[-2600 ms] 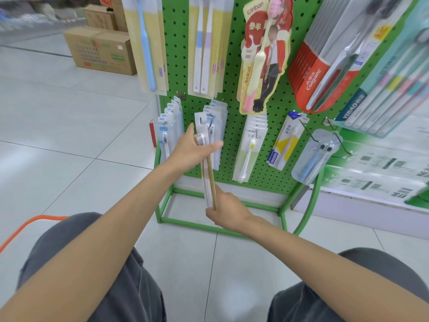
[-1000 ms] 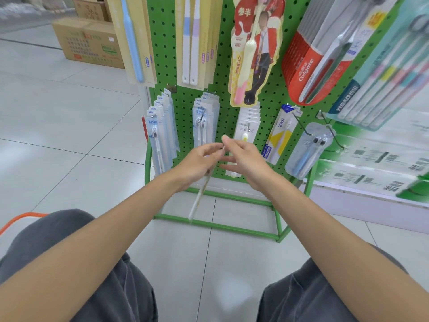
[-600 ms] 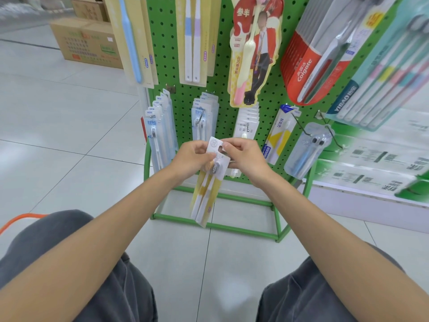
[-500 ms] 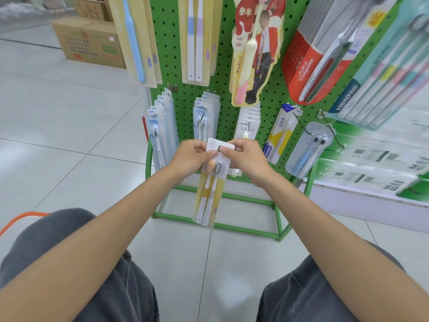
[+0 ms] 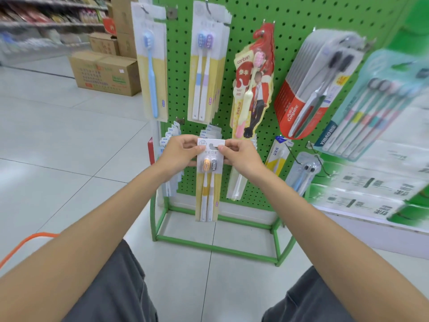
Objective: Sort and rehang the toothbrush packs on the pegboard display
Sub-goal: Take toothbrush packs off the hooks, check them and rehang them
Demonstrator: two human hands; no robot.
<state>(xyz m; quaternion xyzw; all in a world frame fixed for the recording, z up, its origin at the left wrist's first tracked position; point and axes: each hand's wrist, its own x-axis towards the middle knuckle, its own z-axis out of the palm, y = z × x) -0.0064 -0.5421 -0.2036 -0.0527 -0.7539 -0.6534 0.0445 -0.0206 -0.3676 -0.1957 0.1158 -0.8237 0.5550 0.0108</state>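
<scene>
Head view: left hand [image 5: 180,156] and right hand [image 5: 241,156] pinch the top corners of a twin toothbrush pack [image 5: 208,180], held upright before the green pegboard's [image 5: 290,19] lower rows, not yet hooked. Most pegs already carry packs; this pack's rehanging remains.

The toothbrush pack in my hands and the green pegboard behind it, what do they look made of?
The toothbrush pack: looks like matte printed card with a clear plastic blister bulging over the brush heads. The green pegboard: probably painted sheet metal, smooth with regular punched holes; coated hardboard is possible.
</scene>
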